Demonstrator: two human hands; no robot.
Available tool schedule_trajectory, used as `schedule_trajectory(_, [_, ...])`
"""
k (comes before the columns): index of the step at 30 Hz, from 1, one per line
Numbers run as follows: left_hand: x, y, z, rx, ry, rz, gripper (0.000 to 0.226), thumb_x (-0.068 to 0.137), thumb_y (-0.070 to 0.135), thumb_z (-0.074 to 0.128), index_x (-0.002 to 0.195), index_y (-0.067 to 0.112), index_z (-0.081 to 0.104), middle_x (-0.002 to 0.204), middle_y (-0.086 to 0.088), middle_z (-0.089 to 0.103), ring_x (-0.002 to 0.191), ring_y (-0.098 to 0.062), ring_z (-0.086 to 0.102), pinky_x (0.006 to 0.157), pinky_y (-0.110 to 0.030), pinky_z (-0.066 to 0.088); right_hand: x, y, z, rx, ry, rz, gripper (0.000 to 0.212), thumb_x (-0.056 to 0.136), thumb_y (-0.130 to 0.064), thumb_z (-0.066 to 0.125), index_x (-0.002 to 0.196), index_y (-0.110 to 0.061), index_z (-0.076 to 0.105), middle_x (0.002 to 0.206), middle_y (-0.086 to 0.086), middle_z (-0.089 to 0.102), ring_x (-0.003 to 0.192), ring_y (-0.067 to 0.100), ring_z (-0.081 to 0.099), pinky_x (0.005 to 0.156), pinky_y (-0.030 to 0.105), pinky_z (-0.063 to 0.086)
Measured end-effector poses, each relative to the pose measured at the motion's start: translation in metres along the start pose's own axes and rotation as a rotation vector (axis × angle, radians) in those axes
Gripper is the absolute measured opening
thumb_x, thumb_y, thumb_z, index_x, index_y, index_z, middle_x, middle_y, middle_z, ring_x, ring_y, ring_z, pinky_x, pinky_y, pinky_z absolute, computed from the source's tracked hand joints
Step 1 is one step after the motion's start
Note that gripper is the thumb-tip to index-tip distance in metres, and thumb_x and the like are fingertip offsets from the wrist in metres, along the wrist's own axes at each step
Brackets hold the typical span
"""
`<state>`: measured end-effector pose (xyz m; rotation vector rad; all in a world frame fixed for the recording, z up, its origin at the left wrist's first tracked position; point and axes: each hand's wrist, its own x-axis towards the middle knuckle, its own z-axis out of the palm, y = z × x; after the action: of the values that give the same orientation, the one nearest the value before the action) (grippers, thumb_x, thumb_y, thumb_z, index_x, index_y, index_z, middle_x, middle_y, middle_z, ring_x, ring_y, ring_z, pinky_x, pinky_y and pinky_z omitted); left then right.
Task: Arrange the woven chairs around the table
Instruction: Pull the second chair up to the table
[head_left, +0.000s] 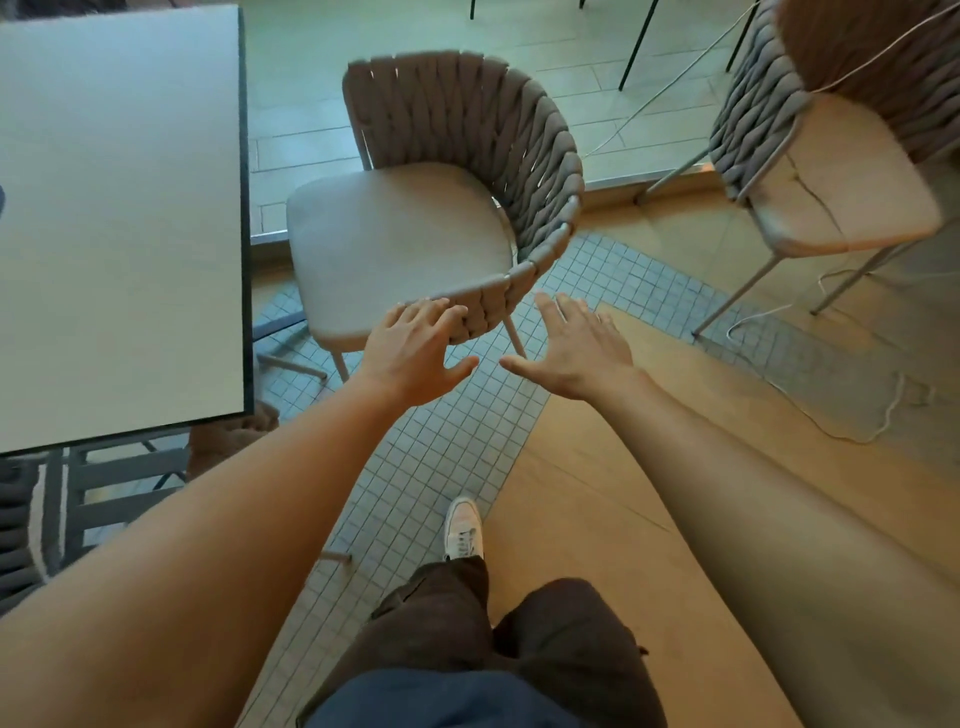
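A woven chair (410, 228) with a grey-brown cushion and a curved braided back stands beside the right edge of the pale table (114, 218), its seat facing the table. My left hand (415, 351) is spread, its fingertips resting on the near end of the woven backrest. My right hand (576, 348) hovers open just right of that chair, fingers apart, touching nothing. A second woven chair (831, 176) stands at the upper right, apart from the table.
A white cable (810, 415) trails over the wooden floor under the second chair. Dark chair legs (636, 47) show at the top. A dark slatted chair (119, 483) sits under the table's near edge. My foot (464, 527) stands on the small-tiled floor strip.
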<state>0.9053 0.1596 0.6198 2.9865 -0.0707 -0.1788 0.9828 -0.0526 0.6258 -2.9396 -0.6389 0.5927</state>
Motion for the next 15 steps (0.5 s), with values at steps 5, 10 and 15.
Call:
schedule_trajectory(5, [0.048,0.012,0.001,-0.008,-0.034,-0.006,0.070,0.091,0.063,0.052,0.146,0.020,0.041,0.146,-0.007,0.050,0.131,-0.028,0.049,0.113,-0.045,0.035,0.041,0.032,-0.020,0.006,-0.002,-0.021,0.108,0.081,-0.084,0.047,0.160,-0.025,0.005,0.167,0.011,0.015,0.153,0.030,0.012,0.122,0.055,0.013])
schedule_trajectory(10, [0.088,0.023,0.012,0.005,-0.088,-0.073,0.071,0.091,0.065,0.049,0.147,0.023,0.037,0.150,-0.007,0.046,0.136,-0.028,0.045,0.116,-0.047,0.032,0.087,0.066,-0.027,-0.021,-0.001,-0.119,0.108,0.081,-0.083,0.048,0.160,-0.026,0.000,0.167,0.012,0.015,0.153,0.030,0.010,0.122,0.054,0.010])
schedule_trajectory(15, [0.127,0.042,0.024,-0.007,-0.064,-0.228,0.071,0.092,0.065,0.048,0.147,0.022,0.040,0.150,-0.007,0.047,0.136,-0.026,0.045,0.115,-0.046,0.032,0.135,0.099,-0.030,-0.076,-0.019,-0.273,0.109,0.081,-0.082,0.049,0.160,-0.024,0.001,0.167,0.011,0.011,0.153,0.031,0.008,0.122,0.055,0.010])
